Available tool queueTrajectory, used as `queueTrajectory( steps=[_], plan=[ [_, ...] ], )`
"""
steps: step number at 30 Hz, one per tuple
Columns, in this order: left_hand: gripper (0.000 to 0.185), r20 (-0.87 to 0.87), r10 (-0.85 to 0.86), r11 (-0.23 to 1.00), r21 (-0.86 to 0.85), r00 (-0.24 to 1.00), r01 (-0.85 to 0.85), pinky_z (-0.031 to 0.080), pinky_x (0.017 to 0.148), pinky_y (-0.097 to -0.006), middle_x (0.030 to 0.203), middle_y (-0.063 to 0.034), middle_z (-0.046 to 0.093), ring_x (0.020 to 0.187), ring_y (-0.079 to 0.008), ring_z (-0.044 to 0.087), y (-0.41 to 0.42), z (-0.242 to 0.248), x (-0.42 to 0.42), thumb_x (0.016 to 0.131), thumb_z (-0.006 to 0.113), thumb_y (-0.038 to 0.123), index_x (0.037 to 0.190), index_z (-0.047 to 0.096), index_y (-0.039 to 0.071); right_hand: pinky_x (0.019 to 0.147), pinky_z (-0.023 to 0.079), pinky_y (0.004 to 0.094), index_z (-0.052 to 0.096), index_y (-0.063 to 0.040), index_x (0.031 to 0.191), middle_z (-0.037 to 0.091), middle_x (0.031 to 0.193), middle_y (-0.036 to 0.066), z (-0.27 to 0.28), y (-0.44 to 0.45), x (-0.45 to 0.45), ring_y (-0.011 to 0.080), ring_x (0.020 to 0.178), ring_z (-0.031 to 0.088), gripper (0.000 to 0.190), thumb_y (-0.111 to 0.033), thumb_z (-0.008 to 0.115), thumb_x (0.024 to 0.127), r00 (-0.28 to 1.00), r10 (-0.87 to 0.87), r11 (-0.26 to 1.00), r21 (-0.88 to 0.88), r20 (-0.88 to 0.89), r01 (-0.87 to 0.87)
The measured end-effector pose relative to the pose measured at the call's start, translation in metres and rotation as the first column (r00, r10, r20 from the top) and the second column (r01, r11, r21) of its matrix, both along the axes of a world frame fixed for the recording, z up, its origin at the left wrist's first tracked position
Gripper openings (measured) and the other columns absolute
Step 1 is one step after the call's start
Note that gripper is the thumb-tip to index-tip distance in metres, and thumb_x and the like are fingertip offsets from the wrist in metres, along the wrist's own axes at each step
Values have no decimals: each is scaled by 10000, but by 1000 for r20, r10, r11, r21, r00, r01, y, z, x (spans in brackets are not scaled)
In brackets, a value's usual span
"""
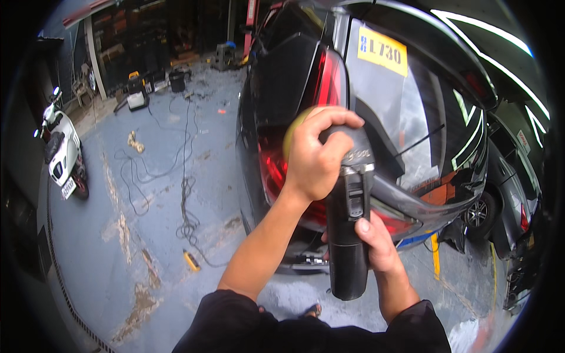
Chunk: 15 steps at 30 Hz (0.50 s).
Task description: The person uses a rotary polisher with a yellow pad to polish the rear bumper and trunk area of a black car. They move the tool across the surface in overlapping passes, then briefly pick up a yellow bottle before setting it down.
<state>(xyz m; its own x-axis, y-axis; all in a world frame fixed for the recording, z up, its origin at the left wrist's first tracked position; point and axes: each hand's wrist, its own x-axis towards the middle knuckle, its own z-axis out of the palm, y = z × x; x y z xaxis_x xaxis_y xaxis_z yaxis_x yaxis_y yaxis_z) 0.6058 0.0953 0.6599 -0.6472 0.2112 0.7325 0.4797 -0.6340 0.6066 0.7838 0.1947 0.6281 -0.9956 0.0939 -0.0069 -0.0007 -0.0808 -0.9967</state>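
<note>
Both my hands hold a black rotary polisher (353, 194) with a round yellowish pad (295, 134). My left hand (320, 152) is wrapped over the head of the tool, thumb and fingers curled on it. My right hand (379, 245) grips the long black body lower down, its thumb on the side and its fingers mostly hidden behind. The pad is at the red tail light (273, 170) of a dark car; whether it touches is hidden by my left hand. Right of the tool is the car's rear window (410, 114), with a yellow sticker (382, 50) bearing writing.
Black cables (187, 212) lie in loops on the blue-grey floor, near a yellow-and-black cable end or small tool (191, 260) and a crumpled cloth (136, 142). A white scooter (65, 152) stands at left. Portable equipment (137, 95) stands far back. Another dark car (507, 176) is at right.
</note>
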Motion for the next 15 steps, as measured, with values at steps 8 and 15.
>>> queueTrajectory(
  steps=[8,15],
  plan=[
    [386,216,-203,976,124,955,179,519,1053,-349,1209,-184,725,1114,-239,679,-26,2,-27,848,502,62,1138,699,-99,694,639,371,422,-3,1425,644,1066,172,8,-7,-29,245,796,725,791,-468,768,887,992,80,991,113,-93,-69],
    [347,68,-21,1000,22,997,20,436,1149,-380,1232,-179,704,1232,-267,629,-33,-29,0,804,521,45,1059,711,-91,776,620,370,431,-4,1422,655,1083,173,-19,-5,-9,235,890,715,786,-472,781,897,994,106,981,165,-28,-100]
  ],
)
